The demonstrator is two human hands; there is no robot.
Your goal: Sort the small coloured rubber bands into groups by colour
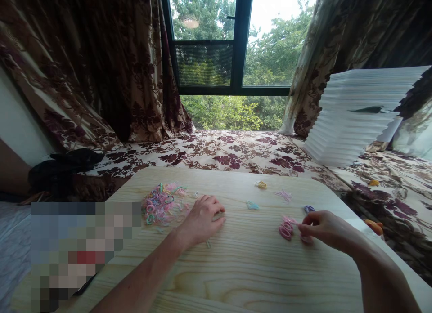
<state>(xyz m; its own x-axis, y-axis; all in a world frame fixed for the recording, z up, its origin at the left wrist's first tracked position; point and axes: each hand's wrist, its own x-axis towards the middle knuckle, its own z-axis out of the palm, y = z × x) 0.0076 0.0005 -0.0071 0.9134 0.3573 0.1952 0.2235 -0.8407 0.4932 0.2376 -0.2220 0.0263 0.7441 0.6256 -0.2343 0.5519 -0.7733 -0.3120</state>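
My left hand (204,219) rests low over the wooden table, palm down, fingers loosely bent with a gap between thumb and fingers; nothing shows in it. Beside it on the left lies a tangled pile of small colourful hair ties (158,205), pink, teal and yellow. At the right, the thumb and index finger of my right hand (322,230) are pinched at a pink hair tie, partly hidden by the fingers. Close by them is a cluster of pink hair ties (286,230). A purple hair tie (308,209) lies just behind that hand.
Farther back on the table (236,272) are small groups of yellow hair ties (262,185), lilac hair ties (283,195) and teal hair ties (252,205). A tall stack of paper (357,115) stands at the back right. A black bag (65,167) lies at the left.
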